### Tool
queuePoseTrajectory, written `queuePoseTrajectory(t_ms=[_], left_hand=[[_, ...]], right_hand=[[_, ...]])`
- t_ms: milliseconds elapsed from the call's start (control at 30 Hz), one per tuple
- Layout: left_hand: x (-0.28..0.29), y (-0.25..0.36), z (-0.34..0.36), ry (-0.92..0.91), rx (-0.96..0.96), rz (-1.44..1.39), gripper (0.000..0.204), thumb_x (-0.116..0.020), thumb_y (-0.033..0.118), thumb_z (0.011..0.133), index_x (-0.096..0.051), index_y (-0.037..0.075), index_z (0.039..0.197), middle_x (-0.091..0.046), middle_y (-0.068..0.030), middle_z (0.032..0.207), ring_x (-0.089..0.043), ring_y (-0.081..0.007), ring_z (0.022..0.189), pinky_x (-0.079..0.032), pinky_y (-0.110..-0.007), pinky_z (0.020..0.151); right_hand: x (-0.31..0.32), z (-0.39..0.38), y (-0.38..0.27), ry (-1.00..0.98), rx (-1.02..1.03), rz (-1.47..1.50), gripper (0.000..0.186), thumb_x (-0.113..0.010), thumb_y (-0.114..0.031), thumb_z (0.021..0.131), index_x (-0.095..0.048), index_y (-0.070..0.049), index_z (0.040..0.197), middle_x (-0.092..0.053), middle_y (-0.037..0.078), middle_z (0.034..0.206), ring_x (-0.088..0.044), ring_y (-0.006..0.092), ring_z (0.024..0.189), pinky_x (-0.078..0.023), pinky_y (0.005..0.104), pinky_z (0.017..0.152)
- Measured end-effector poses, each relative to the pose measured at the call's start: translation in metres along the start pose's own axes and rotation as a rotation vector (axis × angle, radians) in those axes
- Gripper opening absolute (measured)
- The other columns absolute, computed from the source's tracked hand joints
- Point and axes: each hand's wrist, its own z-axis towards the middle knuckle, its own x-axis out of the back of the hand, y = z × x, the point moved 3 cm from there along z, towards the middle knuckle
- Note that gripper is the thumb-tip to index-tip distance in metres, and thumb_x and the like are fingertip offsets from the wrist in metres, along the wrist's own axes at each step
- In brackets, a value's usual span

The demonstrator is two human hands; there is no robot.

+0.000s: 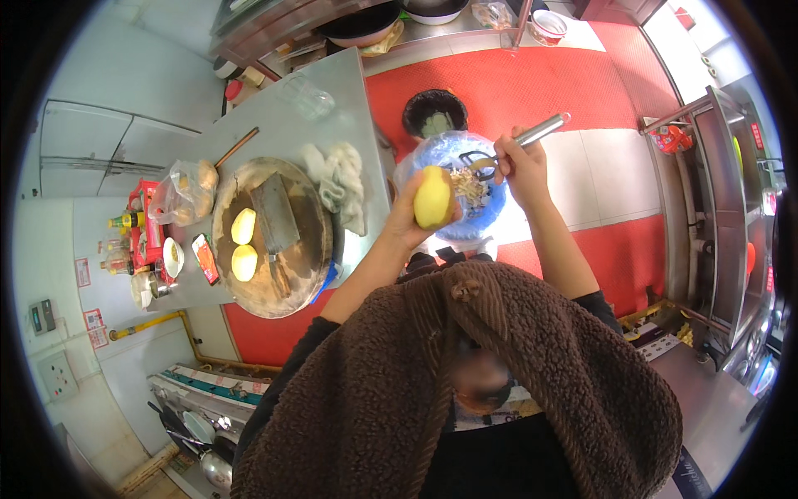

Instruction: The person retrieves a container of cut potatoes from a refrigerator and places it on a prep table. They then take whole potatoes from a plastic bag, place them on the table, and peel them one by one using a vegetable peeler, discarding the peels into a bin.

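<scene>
— So, what does the left hand hold?

— It is closed around a peeled yellow potato. The fingers wrap it from below and the potato stands almost upright, raised above a blue plastic bag that lies on the red floor.

— And the right hand?

— It grips a metal peeler by the shiny handle. The handle points up and to the right, and the dark blade end is just beside the top of the potato. I cannot tell if the blade touches it.

— What is inside the blue bag?

— Pale peelings, in a small heap, directly under the peeler. Behind the bag there is a black bucket with something light inside.

— What is on the left side?

— A steel table. On it sits a round wooden chopping board, and on this board two more peeled potatoes lie one near the other, beside a cleaver that lies flat. A white cloth is at the right edge of the board, and a clear bag with brown things is at its left. Further left I see small bottles and a bowl.

— And the person?

— The person wears a brown fleece jacket, and both forearms reach forward over the floor, well apart from the table.
</scene>
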Motion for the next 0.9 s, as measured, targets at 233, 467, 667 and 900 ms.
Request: queuePoseTrajectory(t_ms=[233,467,667,900], left_hand=[[0.0,-0.004,-0.008,0.062,0.01,0.037,0.05,-0.055,0.046,0.084,-0.049,0.01,0.118,-0.058,-0.0098,0.104,-0.057,-0.0255,0.093,-0.05,-0.045,0.078],[-0.005,-0.003,-0.024,-0.059,-0.01,0.406,0.054,-0.064,0.03,0.08,-0.042,0.008,0.123,-0.056,-0.0075,0.101,-0.058,-0.0185,0.087,-0.053,-0.035,0.07],[-0.004,-0.002,-0.024,-0.083,-0.05,0.543,0.061,-0.069,0.023,0.073,-0.04,0.005,0.124,-0.054,-0.0088,0.103,-0.059,-0.0177,0.082,-0.053,-0.031,0.065],[-0.008,-0.003,-0.041,-0.259,-0.119,0.371,0.067,-0.068,0.027,0.074,-0.036,0.004,0.128,-0.054,-0.0114,0.106,-0.058,-0.0243,0.09,-0.052,-0.041,0.074]], right_hand=[[-0.034,-0.01,0.006,-0.183,-0.397,0.178,0.012,-0.054,-0.013,0.089,-0.043,-0.009,0.088,-0.048,0.002,0.067,-0.041,0.0054,0.046,-0.041,0.0197,0.035],[-0.033,-0.008,0.005,-0.217,-0.44,0.137,0.013,-0.055,-0.015,0.089,-0.043,-0.009,0.089,-0.049,0.002,0.07,-0.041,0.0033,0.046,-0.037,0.0172,0.033],[-0.023,0.0,0.025,-0.3,-0.551,0.309,0.014,-0.056,-0.015,0.089,-0.045,-0.007,0.089,-0.05,0.002,0.07,-0.04,0.0026,0.045,-0.037,0.0166,0.034],[0.034,0.016,0.051,0.239,-0.303,-0.247,0.016,-0.055,-0.01,0.087,-0.044,-0.006,0.076,-0.049,0.003,0.065,-0.043,0.0084,0.046,-0.041,0.0222,0.037]])
